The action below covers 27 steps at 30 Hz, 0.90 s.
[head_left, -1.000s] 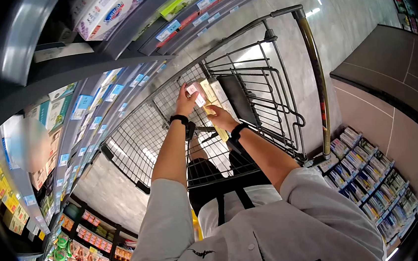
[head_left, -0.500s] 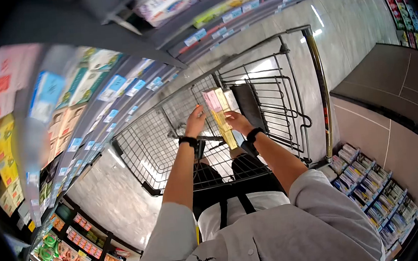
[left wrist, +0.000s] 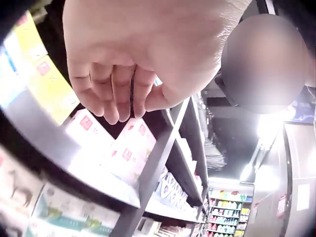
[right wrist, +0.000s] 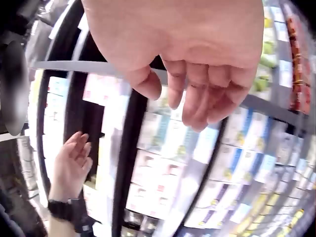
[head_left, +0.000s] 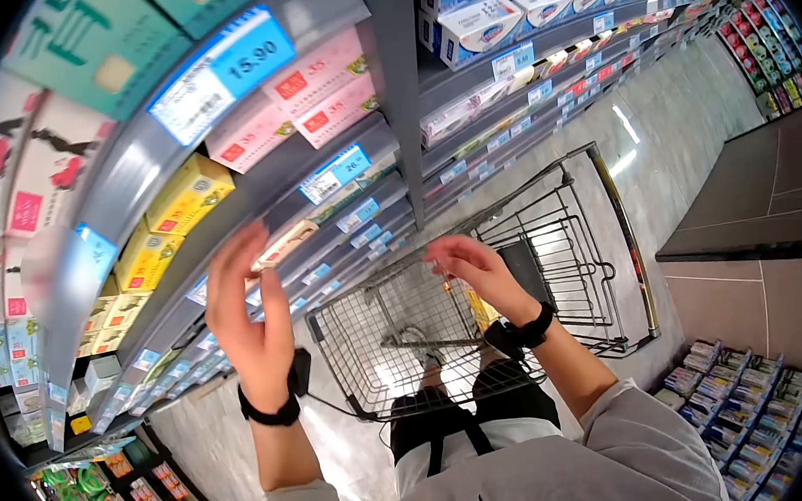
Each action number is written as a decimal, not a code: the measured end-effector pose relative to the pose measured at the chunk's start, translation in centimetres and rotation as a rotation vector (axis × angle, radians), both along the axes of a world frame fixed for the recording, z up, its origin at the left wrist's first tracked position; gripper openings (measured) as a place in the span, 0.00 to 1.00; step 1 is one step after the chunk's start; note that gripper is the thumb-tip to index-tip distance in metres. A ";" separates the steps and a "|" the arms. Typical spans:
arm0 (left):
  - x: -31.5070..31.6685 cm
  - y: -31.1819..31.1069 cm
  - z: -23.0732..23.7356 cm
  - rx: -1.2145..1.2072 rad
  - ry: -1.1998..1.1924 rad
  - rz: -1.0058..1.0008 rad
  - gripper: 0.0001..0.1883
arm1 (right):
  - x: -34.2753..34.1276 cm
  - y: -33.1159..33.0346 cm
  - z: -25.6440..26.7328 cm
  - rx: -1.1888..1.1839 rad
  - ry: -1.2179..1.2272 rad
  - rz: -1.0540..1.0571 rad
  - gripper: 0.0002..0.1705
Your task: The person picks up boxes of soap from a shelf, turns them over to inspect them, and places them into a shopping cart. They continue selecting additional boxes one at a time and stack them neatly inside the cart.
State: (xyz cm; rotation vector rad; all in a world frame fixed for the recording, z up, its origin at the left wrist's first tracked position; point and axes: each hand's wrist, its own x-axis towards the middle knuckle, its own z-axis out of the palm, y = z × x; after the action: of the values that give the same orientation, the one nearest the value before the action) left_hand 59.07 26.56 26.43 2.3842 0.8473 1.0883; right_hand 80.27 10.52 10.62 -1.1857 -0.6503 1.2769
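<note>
My left hand (head_left: 254,335) is raised in front of the shelf with its fingers apart and nothing in it. Yellow boxes (head_left: 156,229) and pink boxes (head_left: 311,91) stand on the shelf just beyond it. The left wrist view shows loosely bent, bare fingers (left wrist: 113,98) over pink boxes (left wrist: 131,148), with yellow boxes (left wrist: 49,84) to one side. Over the shopping cart hangs my right hand (head_left: 484,277), relaxed and holding nothing. Below it, a yellow box stack (head_left: 483,312) shows partly inside the cart, mostly hidden by the hand and wrist.
The wire shopping cart (head_left: 361,335) stands between my body and the shelves. A large blue price tag (head_left: 223,70) sits on the nearest shelf edge. White boxes (head_left: 482,29) line the shelf beyond the upright. A low rack of small packs (head_left: 729,403) stands at right.
Both hands have left the boxes in the cart. The left has risen leftward to the shelf; the right has lifted slightly. The view has turned toward the shelves, which now appear closer.
</note>
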 end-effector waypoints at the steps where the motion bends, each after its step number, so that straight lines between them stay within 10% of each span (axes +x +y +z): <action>1: 1.0 1.0 1.0 0.011 -0.036 -0.021 0.15 | -0.6 1.4 2.3 0.162 -0.045 -0.002 0.22; 11: 9.5 7.3 0.5 -0.100 -0.260 -0.118 0.21 | -2.5 10.7 14.5 0.480 -0.269 -0.228 0.37; 22: 2.9 3.2 -1.1 -0.403 -0.603 -0.086 0.21 | -1.2 7.8 10.7 0.387 -0.060 -0.034 0.30; 27: -3.0 -2.4 -7.8 -0.753 -0.205 -0.198 0.23 | -2.7 2.5 2.5 -0.008 0.382 0.153 0.33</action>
State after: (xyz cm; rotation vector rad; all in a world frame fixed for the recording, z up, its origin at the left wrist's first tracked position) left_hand 56.06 24.21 18.66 1.6562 0.7528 0.7370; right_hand 77.55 13.04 13.10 -0.8758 -0.4587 1.5854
